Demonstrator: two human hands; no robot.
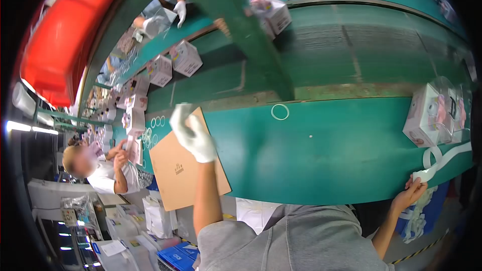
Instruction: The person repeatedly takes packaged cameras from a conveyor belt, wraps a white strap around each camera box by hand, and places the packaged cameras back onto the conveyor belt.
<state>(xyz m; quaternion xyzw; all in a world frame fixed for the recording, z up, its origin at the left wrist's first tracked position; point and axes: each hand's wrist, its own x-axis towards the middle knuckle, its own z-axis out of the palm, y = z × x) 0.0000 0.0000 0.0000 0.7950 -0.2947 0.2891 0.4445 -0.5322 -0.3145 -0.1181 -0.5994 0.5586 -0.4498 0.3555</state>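
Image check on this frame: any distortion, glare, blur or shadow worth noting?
Head view: strong wide-angle distortion, the long green conveyor belt bowing and the corners black; glare from the white tube light at far left; the white-gloved left hand slightly soft, perhaps from motion; a faint shadow on the smooth green tabletop.

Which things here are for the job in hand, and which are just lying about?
Job in hand, likely:
- white strip in right hand
- cardboard below left hand
- nearby box

Lying about, apparently:
- pale ring
- red bin
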